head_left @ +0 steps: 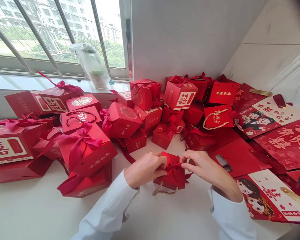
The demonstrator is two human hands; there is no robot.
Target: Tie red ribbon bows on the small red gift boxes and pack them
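A small red gift box (173,180) stands on the white table in front of me, with a red ribbon (174,165) tied in a bow on its top. A twisted gold cord handle (164,191) hangs off its near side. My left hand (150,166) is closed, its fingers pinching the left side of the bow. My right hand (202,166) is closed as well, with thumb and forefinger pinching the ribbon from the right. The fingers cover part of the box's top, and the ribbon's ends show only partly.
Several red gift boxes (124,120) with bows and cords are heaped behind and to the left. On the right lie red and white paper bags (267,191), one under a dark grey object (223,162). A plastic-wrapped cup (96,71) stands on the sill by the barred window.
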